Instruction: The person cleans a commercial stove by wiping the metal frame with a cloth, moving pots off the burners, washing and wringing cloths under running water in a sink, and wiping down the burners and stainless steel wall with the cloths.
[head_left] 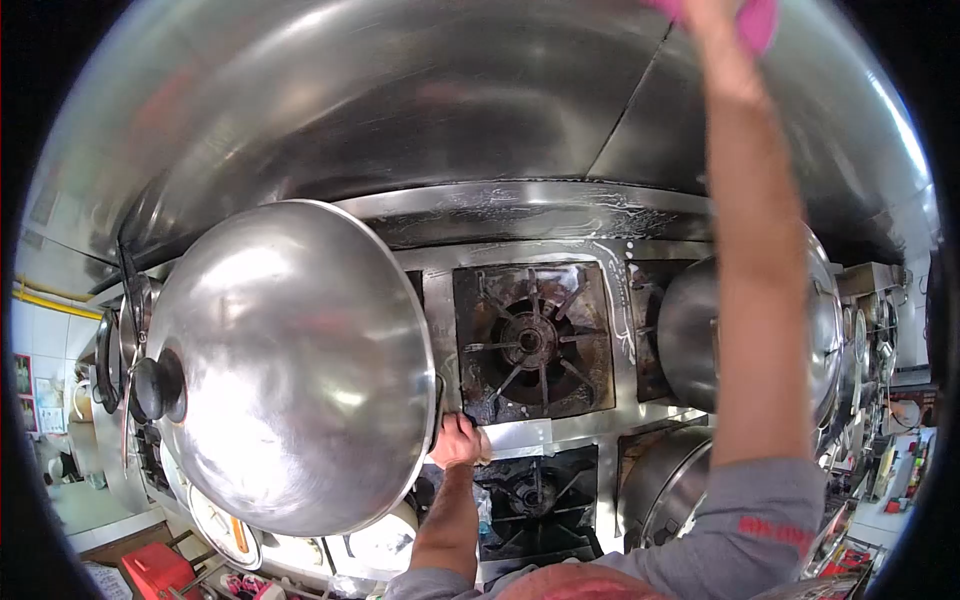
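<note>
My right arm reaches up across the stove to the steel back wall. At the top edge of the view my right hand, partly cut off, holds a pink cloth against that wall. Low in the middle, my left hand is closed beside the rim of a large domed steel lid with a black knob. What its fingers grip is hidden. Just beyond this hand is a gas burner with a dark, stained grate.
Whitish suds streak the steel ledge behind the burners. A second burner lies nearer to me. Steel pots stand on the right, partly behind my arm. A red container and a yellow pipe are at the left.
</note>
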